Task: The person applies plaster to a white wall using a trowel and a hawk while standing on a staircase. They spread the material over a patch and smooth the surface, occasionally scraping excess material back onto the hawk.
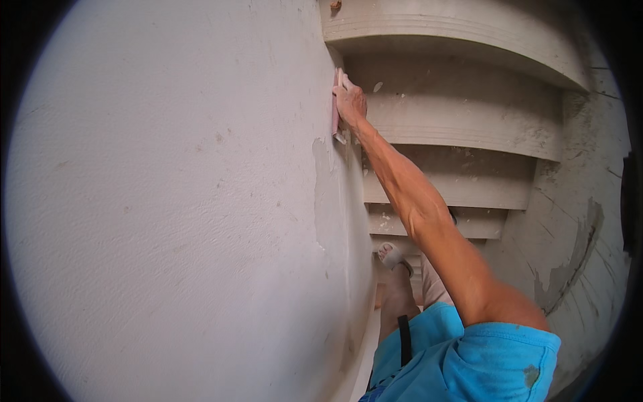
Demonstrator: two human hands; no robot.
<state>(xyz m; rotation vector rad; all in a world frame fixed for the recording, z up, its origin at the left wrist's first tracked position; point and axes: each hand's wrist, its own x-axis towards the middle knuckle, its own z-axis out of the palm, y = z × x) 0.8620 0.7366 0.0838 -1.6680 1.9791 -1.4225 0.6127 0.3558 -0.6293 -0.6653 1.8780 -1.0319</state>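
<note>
My right arm reaches up along the steps, and my right hand [352,102] is closed on a sanding block [335,124]. The block is long and flat, with a pinkish face, and it lies lengthwise against the white wall [187,167]. Its lower end sticks out below my hand. My fingers wrap over its back, partly hidden by the hand itself. Just below the block, a smooth grey patch [327,194] shows on the wall near the stair edge. My left hand is not in view.
Dusty pale stairs [462,117] run down the right of the wall, with whitish flecks on them. A small brown lump [335,5] lies on the top step. My sandalled foot [390,255] stands lower down. A scuffed, cracked wall [576,248] bounds the right side.
</note>
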